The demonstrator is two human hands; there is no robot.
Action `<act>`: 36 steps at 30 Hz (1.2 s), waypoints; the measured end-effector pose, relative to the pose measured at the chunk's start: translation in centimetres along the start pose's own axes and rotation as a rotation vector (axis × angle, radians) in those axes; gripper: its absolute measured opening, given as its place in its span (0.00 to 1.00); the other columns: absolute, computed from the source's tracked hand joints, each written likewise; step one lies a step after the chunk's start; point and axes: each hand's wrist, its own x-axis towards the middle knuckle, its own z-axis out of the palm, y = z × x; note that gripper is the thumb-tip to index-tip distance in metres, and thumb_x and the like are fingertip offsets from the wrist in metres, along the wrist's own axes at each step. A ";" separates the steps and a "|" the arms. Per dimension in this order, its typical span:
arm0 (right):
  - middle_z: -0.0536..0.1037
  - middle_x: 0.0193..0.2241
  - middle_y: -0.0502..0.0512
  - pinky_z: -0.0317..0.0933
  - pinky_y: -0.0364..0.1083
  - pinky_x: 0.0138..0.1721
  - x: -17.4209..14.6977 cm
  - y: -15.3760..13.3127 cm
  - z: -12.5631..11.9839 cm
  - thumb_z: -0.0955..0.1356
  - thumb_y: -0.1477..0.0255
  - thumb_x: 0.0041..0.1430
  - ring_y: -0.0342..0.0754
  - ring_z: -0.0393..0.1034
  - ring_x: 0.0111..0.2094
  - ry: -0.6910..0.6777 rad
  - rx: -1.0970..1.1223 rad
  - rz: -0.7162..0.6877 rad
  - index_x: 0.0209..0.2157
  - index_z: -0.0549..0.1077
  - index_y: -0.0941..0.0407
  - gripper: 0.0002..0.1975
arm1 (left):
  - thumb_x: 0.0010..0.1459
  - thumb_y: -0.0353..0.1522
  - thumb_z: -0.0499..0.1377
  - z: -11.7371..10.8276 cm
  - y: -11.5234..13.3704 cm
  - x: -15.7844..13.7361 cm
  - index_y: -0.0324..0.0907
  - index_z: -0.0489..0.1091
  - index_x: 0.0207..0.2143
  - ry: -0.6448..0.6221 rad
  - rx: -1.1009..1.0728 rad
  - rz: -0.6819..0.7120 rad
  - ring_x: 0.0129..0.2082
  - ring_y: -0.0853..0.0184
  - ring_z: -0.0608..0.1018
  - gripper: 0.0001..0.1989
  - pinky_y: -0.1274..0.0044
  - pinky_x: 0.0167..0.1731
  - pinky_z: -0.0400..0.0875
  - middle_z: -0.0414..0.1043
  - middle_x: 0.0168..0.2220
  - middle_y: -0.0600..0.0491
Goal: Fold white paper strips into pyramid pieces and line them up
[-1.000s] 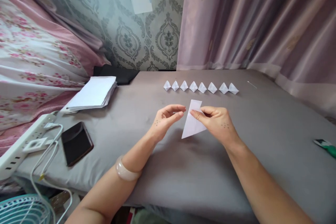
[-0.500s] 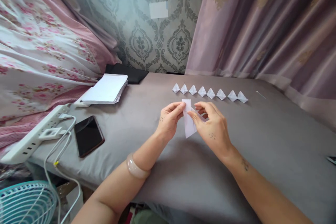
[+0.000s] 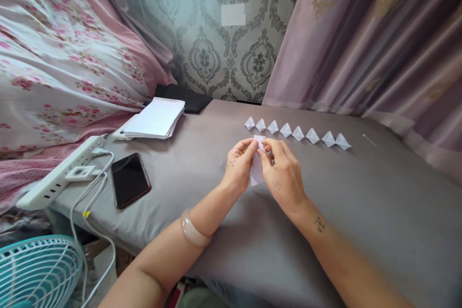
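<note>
Between my hands, just above the grey cloth [image 3: 212,154], is a folded strip of white paper [image 3: 257,173]. My left hand [image 3: 239,161] pinches its left edge near the top, thumb in front. My right hand [image 3: 283,168] grips the right edge with thumb and fingers, close to my left thumb. The lower end of the paper hangs free below the fingers; my right hand covers part of it. Beyond my hands stands a slanting row of several small folded white paper shapes [image 3: 286,129], pointed at the top.
To the left lie a stack of white paper [image 3: 155,118], a phone [image 3: 130,180] and a power strip [image 3: 61,173] with white cables [image 3: 97,197]. A blue fan [image 3: 39,269] stands at the lower left. A thin white stick [image 3: 368,140] lies at the right.
My right hand has moved in against my left, and its fingers now close on the paper's right edge. The flap that stuck out to the right is no longer visible. The view has shifted slightly.
</note>
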 end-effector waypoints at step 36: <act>0.75 0.39 0.59 0.66 0.48 0.39 -0.2 -0.9 0.2 0.62 0.73 0.65 0.50 0.71 0.40 -0.010 -0.027 -0.012 0.46 0.75 0.57 0.13 | 0.44 0.36 0.69 -0.3 0.9 0.2 0.37 0.74 0.29 0.049 -0.079 -0.093 0.24 0.74 0.73 0.13 0.81 0.27 0.64 0.73 0.25 0.54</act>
